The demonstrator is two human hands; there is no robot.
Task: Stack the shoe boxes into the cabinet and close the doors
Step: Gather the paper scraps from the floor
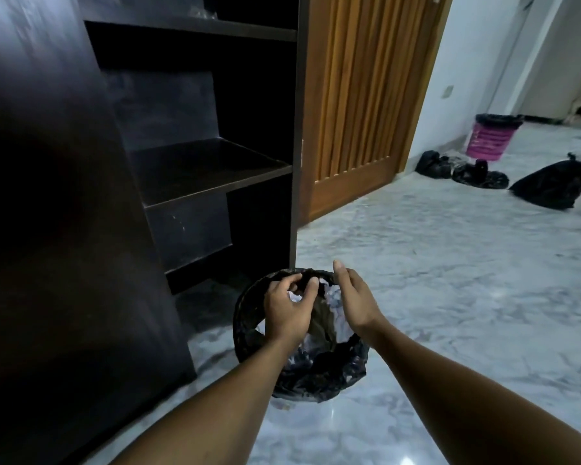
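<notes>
From the head view we see a dark, matte wooden cabinet (215,169) standing open with flat, slab-like shelves, to the left of the hands and beyond them, not touched by either. Our left hand (287,308) curls its fingers (312,283) onto the crinkled black liner (322,374) of a round bin (245,317) — pinching its far rim. Our right hand (353,298) hovers beside it, fingers straight and together, above the glossy veined marble floor (450,297).

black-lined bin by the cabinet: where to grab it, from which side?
Grip the bin by its round rim, from above, hands on the left and right sides: it stands upright and open-topped, cabinet close on its far left. The slack liner edge the left hand pinches at the far rim probably won't carry it.
</notes>
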